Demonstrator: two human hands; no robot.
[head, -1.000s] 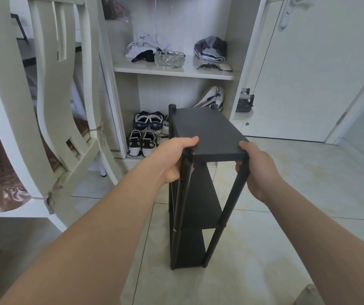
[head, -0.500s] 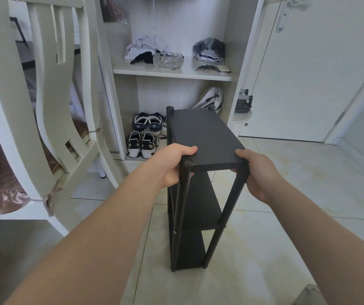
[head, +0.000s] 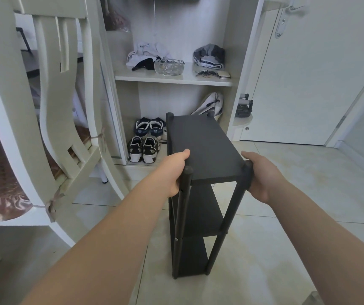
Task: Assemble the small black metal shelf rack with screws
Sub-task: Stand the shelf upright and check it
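Observation:
The black shelf rack [head: 203, 148] stands upright on the tiled floor, with three shelves between four round posts. My left hand [head: 172, 170] grips the near left corner of the top shelf, thumb on top, fingers hidden under the board beside the post. My right hand [head: 262, 175] grips the near right corner, its fingers wrapped round the right post from outside. No screws or tools are in sight.
A white chair [head: 51, 119] with a brown satin cushion stands close on the left. Behind the rack is an open white cabinet [head: 174, 79] with shoes [head: 144, 146] at the bottom and a glass bowl [head: 169, 67] above. A white door [head: 308, 73] is at right.
The rack has been shifted slightly away from me toward the cabinet, with both hands still on its near top corners. My left thumb now lies flat on the shelf top.

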